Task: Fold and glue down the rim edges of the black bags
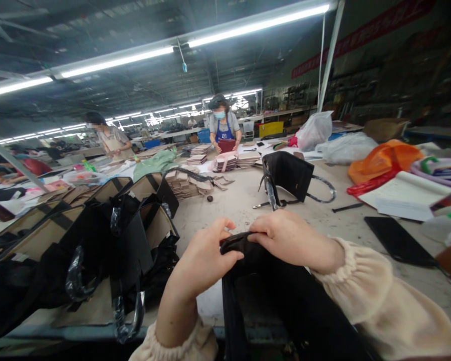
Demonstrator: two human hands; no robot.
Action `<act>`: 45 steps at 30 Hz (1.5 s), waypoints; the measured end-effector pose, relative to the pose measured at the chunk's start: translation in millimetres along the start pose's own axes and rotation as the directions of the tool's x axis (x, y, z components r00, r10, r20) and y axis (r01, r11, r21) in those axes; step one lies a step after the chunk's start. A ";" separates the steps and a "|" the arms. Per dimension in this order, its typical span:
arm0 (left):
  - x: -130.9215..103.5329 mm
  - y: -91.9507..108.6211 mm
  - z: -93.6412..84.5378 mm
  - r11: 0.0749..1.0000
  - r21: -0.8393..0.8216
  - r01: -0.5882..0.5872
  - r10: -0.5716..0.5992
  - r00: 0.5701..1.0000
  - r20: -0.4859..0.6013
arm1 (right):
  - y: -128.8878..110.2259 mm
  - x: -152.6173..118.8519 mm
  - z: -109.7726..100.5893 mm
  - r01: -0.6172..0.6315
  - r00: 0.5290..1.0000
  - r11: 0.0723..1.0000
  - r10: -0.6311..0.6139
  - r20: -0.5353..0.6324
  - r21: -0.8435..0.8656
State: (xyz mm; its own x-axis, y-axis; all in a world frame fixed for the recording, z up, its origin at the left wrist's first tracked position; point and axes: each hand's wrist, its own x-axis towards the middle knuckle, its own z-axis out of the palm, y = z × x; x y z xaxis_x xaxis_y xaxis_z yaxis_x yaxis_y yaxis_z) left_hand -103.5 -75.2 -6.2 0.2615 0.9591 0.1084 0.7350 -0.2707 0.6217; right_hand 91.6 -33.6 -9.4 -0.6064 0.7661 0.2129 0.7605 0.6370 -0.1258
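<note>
A black bag piece point(285, 286) lies before me at the table's front edge, its lower part hanging toward my lap. My left hand point(206, 255) is at its upper left corner, thumb against the near side and fingers curled over the far side. My right hand point(291, 238) pinches the top edge a little to the right, thumb and fingertips pressed together on the black material. Just beyond my hands a black handbag point(287, 175) stands upright, its handle point(325, 188) wrapped in clear plastic.
Several black bags with beige linings point(160, 225) crowd the left side. A black phone point(398, 240), an open notebook point(409, 193) and an orange plastic bag point(385, 163) lie at right. Across the table a co-worker point(225, 128) holds a dark red piece behind stacked brown panels point(188, 183).
</note>
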 end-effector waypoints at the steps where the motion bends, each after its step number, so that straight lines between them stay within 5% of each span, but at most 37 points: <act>1: 0.6 0.1 -0.4 0.999 0.054 0.008 -0.008 1.000 0.003 | -0.7 -0.1 -0.3 0.001 1.000 1.000 -0.001 -0.003 0.001; 6: 4.7 -5.3 -0.4 0.980 0.199 0.024 -0.034 0.998 0.049 | -5.9 0.2 -2.8 0.005 1.000 1.000 -0.005 0.007 0.011; 45: 13.5 -3.6 14.5 0.985 0.174 -0.010 0.022 0.997 -0.069 | -3.5 -1.3 4.8 -0.017 0.998 0.998 0.021 -0.066 0.066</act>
State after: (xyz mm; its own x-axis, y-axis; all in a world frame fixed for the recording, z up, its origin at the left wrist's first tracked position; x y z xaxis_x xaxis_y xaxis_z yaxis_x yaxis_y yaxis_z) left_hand -93.6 -62.5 -18.3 0.2337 0.9564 0.1753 0.8303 -0.2901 0.4758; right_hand 88.7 -36.4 -13.9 -0.5733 0.7723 0.2737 0.7538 0.6280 -0.1932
